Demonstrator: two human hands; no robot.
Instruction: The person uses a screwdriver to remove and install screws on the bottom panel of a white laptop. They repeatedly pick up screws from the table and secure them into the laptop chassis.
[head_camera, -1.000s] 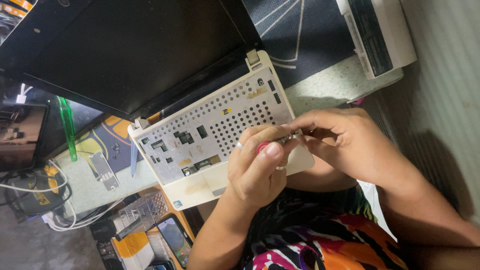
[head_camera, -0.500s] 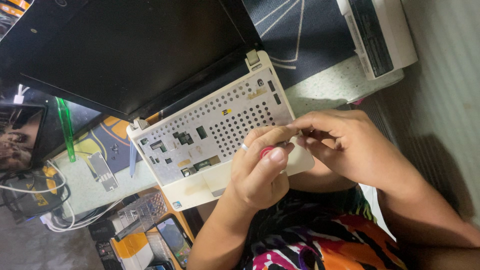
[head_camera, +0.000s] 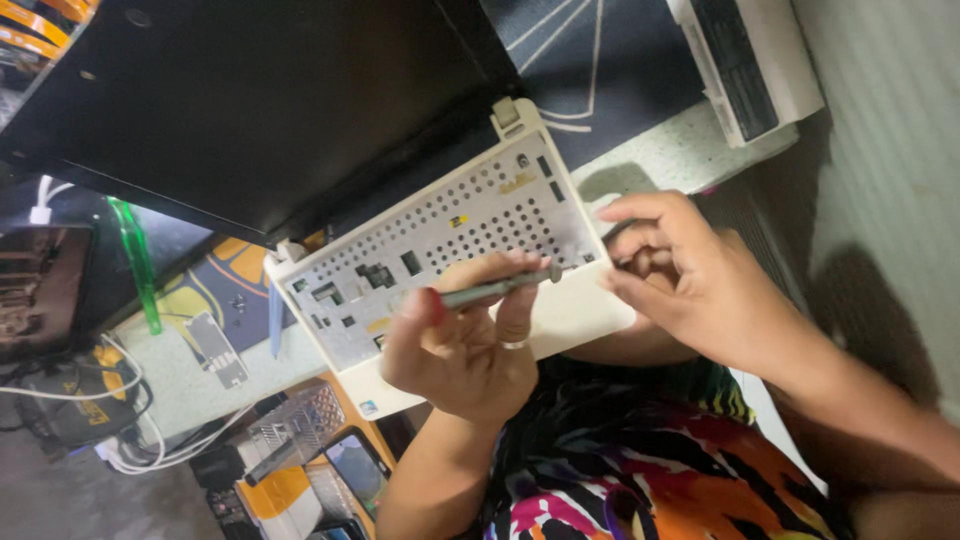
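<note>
A white laptop base (head_camera: 450, 225) with its keyboard off shows a perforated metal plate; its black lid (head_camera: 250, 110) is folded back toward the upper left. My left hand (head_camera: 465, 345) is over the base's near edge and grips a thin grey screwdriver (head_camera: 495, 289) with a red end, its tip pointing right. My right hand (head_camera: 690, 285) hovers just right of the tip, past the base's right corner. Its index finger and thumb are spread and the other fingers curl inward. Whether it pinches something small is unclear.
A white boxy device (head_camera: 745, 60) lies at the top right on a dark mat (head_camera: 590, 50). Left of the laptop are a green plastic tool (head_camera: 135, 260), a blue pry tool (head_camera: 275, 320), a small metal part (head_camera: 215, 350), white cables (head_camera: 60, 395) and a phone (head_camera: 350, 465).
My right hand has let go of the screwdriver tip and drawn back to the right. My left hand now holds the screwdriver nearly level.
</note>
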